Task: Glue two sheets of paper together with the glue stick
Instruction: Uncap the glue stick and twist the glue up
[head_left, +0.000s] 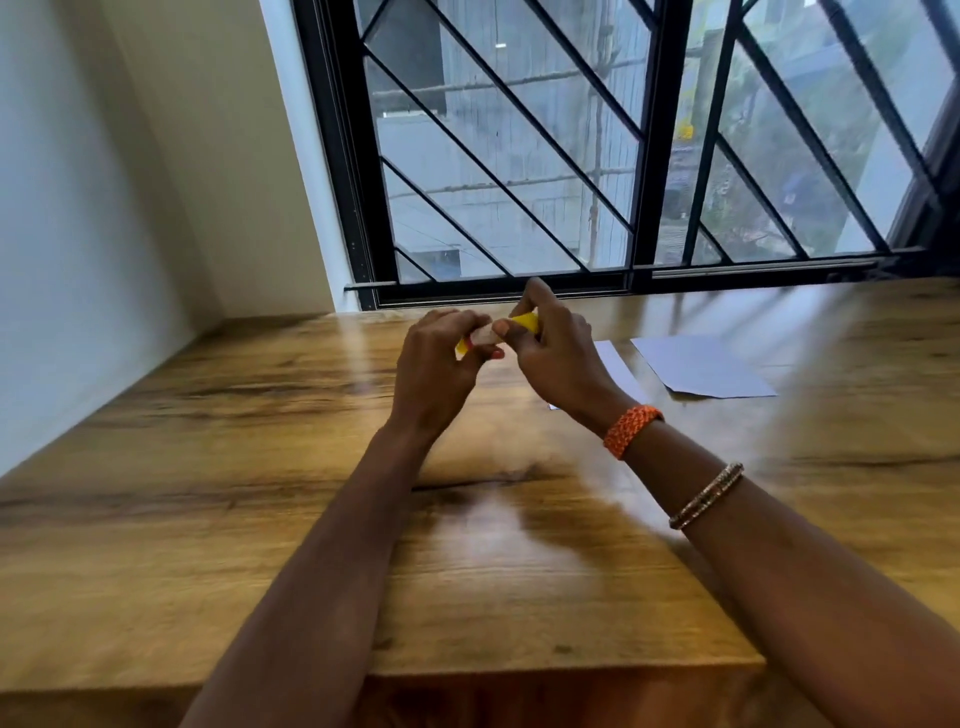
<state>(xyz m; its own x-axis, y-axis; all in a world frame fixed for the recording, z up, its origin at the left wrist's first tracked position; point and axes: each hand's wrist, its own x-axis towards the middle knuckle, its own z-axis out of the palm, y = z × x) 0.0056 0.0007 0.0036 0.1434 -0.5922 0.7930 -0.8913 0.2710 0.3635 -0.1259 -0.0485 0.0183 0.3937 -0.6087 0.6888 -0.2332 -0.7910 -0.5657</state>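
A yellow glue stick (524, 322) is held in the air above the wooden table (260, 467), gripped by both hands. My left hand (436, 364) pinches its left end and my right hand (556, 353) grips its right end. The middle of the stick looks pale; fingers hide most of it. Two pale sheets of paper lie flat on the table to the right: one sheet (701, 366) fully in view, the other sheet (618, 369) partly hidden behind my right wrist. The view is blurred.
A barred window (597, 156) runs along the table's far edge. A white wall (104, 208) borders the table on the left. The table's near edge (519, 670) lies under my forearms.
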